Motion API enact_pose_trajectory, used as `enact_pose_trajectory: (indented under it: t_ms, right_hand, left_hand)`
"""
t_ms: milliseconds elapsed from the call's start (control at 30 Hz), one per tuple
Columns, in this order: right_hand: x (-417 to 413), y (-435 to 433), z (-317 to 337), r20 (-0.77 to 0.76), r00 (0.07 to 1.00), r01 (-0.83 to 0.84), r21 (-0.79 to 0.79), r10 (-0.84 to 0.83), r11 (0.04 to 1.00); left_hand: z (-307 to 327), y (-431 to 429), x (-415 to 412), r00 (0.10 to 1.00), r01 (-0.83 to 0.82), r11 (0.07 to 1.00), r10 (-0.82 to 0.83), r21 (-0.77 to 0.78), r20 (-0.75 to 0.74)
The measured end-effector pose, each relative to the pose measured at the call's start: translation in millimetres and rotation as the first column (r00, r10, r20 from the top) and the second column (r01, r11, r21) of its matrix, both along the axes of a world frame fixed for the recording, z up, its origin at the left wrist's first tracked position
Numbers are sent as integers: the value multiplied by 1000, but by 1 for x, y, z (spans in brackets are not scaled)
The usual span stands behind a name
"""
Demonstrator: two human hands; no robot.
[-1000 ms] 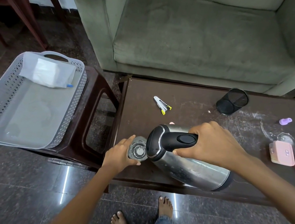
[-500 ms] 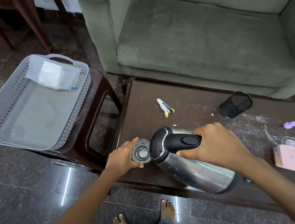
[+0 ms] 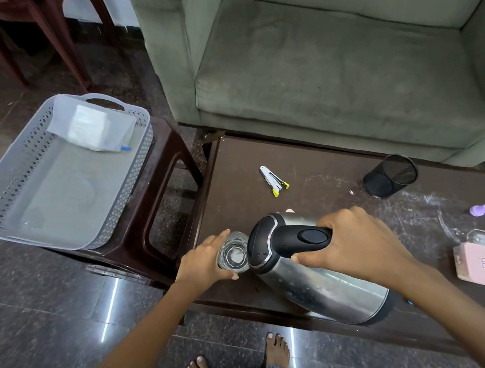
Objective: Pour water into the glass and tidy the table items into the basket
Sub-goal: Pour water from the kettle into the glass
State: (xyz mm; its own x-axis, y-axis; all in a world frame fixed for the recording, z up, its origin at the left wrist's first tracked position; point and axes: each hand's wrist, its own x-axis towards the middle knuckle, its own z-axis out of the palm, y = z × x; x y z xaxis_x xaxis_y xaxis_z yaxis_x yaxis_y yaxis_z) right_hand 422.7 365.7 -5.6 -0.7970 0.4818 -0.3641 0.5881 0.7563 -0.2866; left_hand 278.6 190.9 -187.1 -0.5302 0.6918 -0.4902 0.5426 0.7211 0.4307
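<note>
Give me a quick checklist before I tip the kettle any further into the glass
1. Left hand steadying the glass: ok.
2. Right hand firmly on the kettle handle: ok.
3. Spout over the glass mouth: ok, it overlaps the rim.
4. Water level in the glass: cannot tell.
5. Glass well in from the table edge: not ok, it stands near the front left corner.
6. Basket has room for tidying: ok.

My right hand (image 3: 358, 245) hides the kettle (image 3: 323, 287) handle's rear. The spout is hidden behind its lid, so I can't see water. The frame's edge cuts the table (image 3: 312, 167) off at right.
</note>
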Motion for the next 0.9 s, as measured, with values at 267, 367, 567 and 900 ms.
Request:
enact_pose_trajectory:
  t_ms: [267, 367, 567, 900]
  right_hand:
    - [0, -1, 1, -5, 1000, -4, -9, 4, 1000]
    - [-1, -1, 2, -9, 1000, -13, -6, 13, 1000]
    - [-1, 0, 3, -15, 1000, -23, 0, 23, 1000]
    - [0, 2, 7, -7, 999, -31, 8, 31, 999]
  left_hand:
    - [-1, 0, 0, 1000, -14, 1000, 13, 12, 16]
    - [-2, 0, 0, 1000, -17, 1000, 17, 10, 21]
    - [-3, -1, 0, 999, -27, 999, 27, 24, 30]
    - [-5, 0, 0, 996, -56, 998, 53, 33, 75]
